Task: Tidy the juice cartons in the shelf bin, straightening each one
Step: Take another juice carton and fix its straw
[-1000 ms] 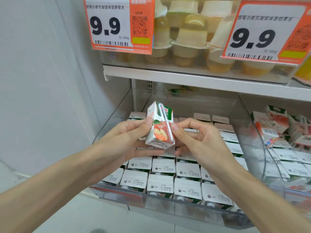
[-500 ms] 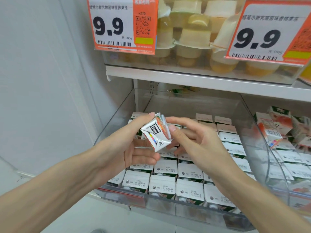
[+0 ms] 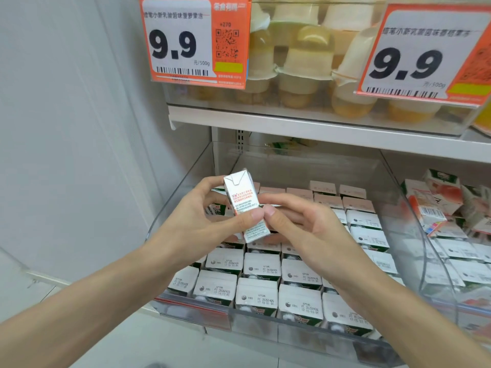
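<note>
Head view: one small juice carton (image 3: 245, 208) is held in the air over the left-middle of the shelf bin (image 3: 305, 168), clear of the rows below. It is nearly upright, top leaning slightly left, with the folded top flap up and a printed text panel facing the camera. The left hand (image 3: 202, 221) has its thumb on the front panel, low down, and fingers curled round the far side. The right hand (image 3: 305, 224) pinches the lower right edge between thumb and forefinger. Both hands grip it and neither is free. Likely handling: light but liquid-filled, so some heft. The coated board looks a bit slick. It should be stiff along folds and corners, while mid-panels would dent if squeezed. Best grip is across opposite narrow sides near the edges, with light pressure. The packed cartons (image 3: 261, 264) in the bin stand in tidy rows, date-stamped tops up, so the held one probably needs a gap at the left rear. The neighbouring bin (image 3: 435, 203) on the right holds jumbled cartons. Above are the shelf board (image 3: 318, 128), jelly cups (image 3: 305, 57) and a price tag (image 3: 196, 41).
</note>
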`<move>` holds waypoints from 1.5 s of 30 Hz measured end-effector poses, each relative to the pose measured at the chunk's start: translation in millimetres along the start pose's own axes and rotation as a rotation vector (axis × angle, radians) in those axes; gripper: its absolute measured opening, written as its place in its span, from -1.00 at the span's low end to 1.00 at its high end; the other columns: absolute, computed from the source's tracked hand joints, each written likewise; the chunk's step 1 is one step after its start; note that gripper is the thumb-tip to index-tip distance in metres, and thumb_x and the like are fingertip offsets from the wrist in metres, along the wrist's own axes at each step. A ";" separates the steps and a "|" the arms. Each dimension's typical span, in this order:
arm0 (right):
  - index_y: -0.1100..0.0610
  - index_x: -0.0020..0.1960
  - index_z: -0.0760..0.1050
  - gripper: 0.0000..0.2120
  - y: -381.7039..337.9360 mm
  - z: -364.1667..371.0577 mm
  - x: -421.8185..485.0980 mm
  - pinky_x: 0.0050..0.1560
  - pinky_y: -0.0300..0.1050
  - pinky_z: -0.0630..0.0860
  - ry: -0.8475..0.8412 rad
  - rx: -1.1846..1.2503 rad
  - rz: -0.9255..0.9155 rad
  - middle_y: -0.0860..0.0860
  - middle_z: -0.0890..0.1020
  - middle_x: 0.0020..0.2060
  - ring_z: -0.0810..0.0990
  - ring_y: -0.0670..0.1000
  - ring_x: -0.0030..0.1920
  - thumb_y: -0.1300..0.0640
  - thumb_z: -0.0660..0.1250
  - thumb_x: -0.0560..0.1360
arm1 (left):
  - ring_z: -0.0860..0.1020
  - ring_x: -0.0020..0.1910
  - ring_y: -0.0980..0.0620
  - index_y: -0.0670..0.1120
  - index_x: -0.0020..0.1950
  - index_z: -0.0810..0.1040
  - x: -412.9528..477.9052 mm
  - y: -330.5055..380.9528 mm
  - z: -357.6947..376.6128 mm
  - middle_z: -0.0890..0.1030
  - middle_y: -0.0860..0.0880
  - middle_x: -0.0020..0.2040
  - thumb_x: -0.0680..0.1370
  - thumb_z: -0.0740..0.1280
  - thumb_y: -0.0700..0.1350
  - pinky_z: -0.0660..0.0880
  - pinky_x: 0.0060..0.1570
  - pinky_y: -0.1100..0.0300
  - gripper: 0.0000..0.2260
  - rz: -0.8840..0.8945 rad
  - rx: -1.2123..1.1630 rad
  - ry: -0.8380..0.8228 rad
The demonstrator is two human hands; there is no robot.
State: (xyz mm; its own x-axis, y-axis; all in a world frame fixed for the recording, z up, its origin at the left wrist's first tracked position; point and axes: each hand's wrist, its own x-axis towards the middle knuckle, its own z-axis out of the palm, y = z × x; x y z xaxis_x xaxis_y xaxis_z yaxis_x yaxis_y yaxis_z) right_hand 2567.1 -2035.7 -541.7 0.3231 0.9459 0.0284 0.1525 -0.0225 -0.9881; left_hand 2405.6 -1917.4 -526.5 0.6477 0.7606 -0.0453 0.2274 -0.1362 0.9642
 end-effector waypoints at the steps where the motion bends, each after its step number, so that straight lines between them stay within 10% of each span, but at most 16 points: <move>1: -0.14 0.32 0.62 -0.75 0.4 -0.3 0.4 0.12 -0.28 0.64 0.003 0.006 0.000 -0.15 0.77 0.10 0.76 -0.12 0.09 -0.02 0.33 0.66 | 0.76 0.01 0.07 0.16 0.45 0.47 1.4 -0.4 0.3 0.71 0.11 0.17 0.30 0.59 0.17 0.66 0.18 -0.02 -0.27 0.009 0.000 0.007; 6: -0.15 0.32 0.61 -0.73 4.2 -1.5 2.1 0.27 -0.03 0.63 0.037 0.003 -0.009 -0.13 0.76 0.14 0.73 -0.09 0.16 -0.09 0.36 0.63 | 0.77 0.04 -0.02 0.07 0.44 0.52 6.0 -3.8 0.3 0.73 0.08 0.17 0.36 0.57 0.19 0.63 0.25 -0.11 -0.32 -0.014 -0.056 0.008; 12: -0.05 0.31 0.57 -0.77 4.3 -0.3 0.2 0.13 -0.14 0.69 0.041 -0.036 -0.019 -0.15 0.73 0.16 0.74 -0.08 0.12 0.13 0.22 0.74 | 0.76 0.08 -0.02 0.06 0.37 0.63 -0.6 0.5 3.2 0.67 0.08 0.30 0.56 0.54 -0.02 0.68 0.14 0.02 -0.63 0.039 -0.076 -0.116; 31: -0.12 0.33 0.54 -0.72 -3.3 1.6 -1.9 -0.08 -0.50 0.54 0.140 0.027 -0.085 -0.25 0.75 0.07 0.71 -0.27 0.06 -0.07 0.35 0.64 | 0.66 0.17 0.10 0.12 0.29 0.57 10.5 -12.4 0.9 0.66 0.15 0.14 0.40 0.64 -0.05 0.68 0.05 0.09 -0.50 0.310 0.143 -0.001; 37: -0.18 0.35 0.57 -0.72 -2.6 1.0 -4.4 0.35 0.10 0.56 0.155 0.049 -0.092 -0.17 0.73 0.17 0.70 -0.11 0.21 -0.12 0.21 0.70 | 0.66 0.26 0.14 0.17 0.47 0.52 9.7 -11.6 0.8 0.65 0.20 0.31 0.54 0.50 0.01 0.61 0.29 0.09 -0.51 0.201 0.027 -0.172; 45: -0.16 0.32 0.64 -0.71 -1.7 -1.9 -1.6 0.20 -0.06 0.66 0.227 -0.058 -0.170 -0.17 0.74 0.10 0.72 -0.14 0.14 -0.01 0.41 0.61 | 0.74 0.12 0.06 0.03 0.25 0.69 9.2 -11.7 -0.1 0.75 0.09 0.17 0.49 0.58 -0.23 0.67 0.16 0.12 -0.63 0.179 -0.076 -0.068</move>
State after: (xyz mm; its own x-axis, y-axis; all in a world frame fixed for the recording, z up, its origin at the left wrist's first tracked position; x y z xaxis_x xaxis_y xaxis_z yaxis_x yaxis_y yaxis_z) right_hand 2568.1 -2037.7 -539.8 0.4880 0.8412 0.2330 0.2739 0.1058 -0.9559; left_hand 2408.8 -1908.8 -538.1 0.7209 0.6837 0.1133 0.0509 -0.2152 0.9753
